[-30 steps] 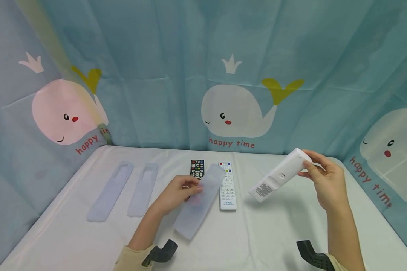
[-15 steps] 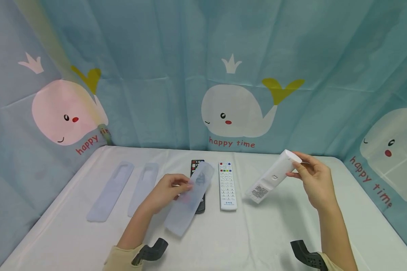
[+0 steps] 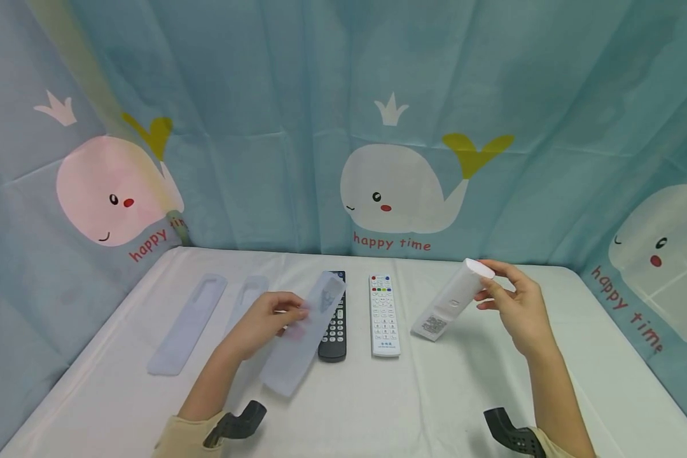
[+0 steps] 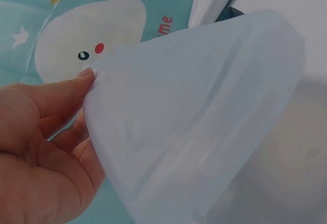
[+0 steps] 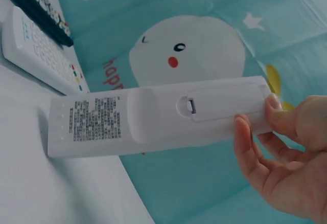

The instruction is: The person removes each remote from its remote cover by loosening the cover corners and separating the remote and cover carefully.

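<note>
My left hand [image 3: 266, 321] pinches a translucent, frosted remote control cover [image 3: 300, 343] by its edge, and the cover slants above the table. In the left wrist view the cover [image 4: 189, 116] fills the middle, with thumb and fingers at its left edge. On the right, my right hand [image 3: 515, 305] holds a white remote control [image 3: 451, 302] by its upper end. The back of that remote [image 5: 163, 114] faces the right wrist camera, showing a printed label and a battery lid. Its lower end is right at the tablecloth. A black remote [image 3: 333, 331] lies partly hidden behind the cover.
Another white remote [image 3: 385, 318] lies face up between the hands. Two more frosted covers lie at the left, one in full view [image 3: 186, 327] and one [image 3: 246, 296] partly behind my left arm. A whale-print curtain [image 3: 286, 191] hangs behind the white table [image 3: 355, 413].
My left hand has moved left with the cover, uncovering more of the black remote. My right hand has moved left and slightly down, and the white remote stands steeper.
</note>
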`<state>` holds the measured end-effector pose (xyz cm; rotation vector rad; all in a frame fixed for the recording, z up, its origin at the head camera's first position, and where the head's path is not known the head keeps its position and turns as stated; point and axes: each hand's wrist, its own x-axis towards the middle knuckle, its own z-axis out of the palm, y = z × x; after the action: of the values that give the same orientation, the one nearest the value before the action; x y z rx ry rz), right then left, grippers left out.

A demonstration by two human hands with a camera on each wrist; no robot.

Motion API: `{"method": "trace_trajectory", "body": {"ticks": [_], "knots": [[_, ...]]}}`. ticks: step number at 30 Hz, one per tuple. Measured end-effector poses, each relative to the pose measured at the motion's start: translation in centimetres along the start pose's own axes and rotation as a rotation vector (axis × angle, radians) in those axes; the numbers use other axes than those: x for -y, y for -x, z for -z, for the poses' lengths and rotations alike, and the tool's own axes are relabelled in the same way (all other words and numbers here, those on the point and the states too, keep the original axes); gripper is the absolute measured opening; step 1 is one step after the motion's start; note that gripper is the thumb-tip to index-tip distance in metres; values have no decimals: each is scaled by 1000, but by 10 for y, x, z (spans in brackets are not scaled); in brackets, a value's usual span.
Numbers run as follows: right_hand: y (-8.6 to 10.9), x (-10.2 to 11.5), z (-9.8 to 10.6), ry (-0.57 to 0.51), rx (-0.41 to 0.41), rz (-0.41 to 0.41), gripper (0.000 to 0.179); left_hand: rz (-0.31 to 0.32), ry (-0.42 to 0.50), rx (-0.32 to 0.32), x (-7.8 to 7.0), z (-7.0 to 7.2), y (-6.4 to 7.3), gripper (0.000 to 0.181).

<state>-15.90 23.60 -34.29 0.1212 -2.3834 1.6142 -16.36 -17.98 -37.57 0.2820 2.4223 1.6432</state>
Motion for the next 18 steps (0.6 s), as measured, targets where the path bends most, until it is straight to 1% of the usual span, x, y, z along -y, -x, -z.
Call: {"method": "trace_trajectory", "body": {"ticks": [3, 8, 10, 16, 18], "knots": [[-1, -1, 0, -32, 33, 18, 38, 3, -4, -7, 2, 3, 1, 23], [-3, -2, 0, -177, 91, 54, 39, 13, -8, -10, 4, 6, 1, 23], [-3, -2, 0, -215, 117, 68, 39, 20, -12, -15, 5, 7, 1, 22], [-4, -1, 4, -203, 189, 101, 35, 47, -22, -34, 8, 9, 1, 22], [-4, -1, 4, -205, 199, 93, 32, 51, -21, -39, 9, 10, 1, 22]]}}
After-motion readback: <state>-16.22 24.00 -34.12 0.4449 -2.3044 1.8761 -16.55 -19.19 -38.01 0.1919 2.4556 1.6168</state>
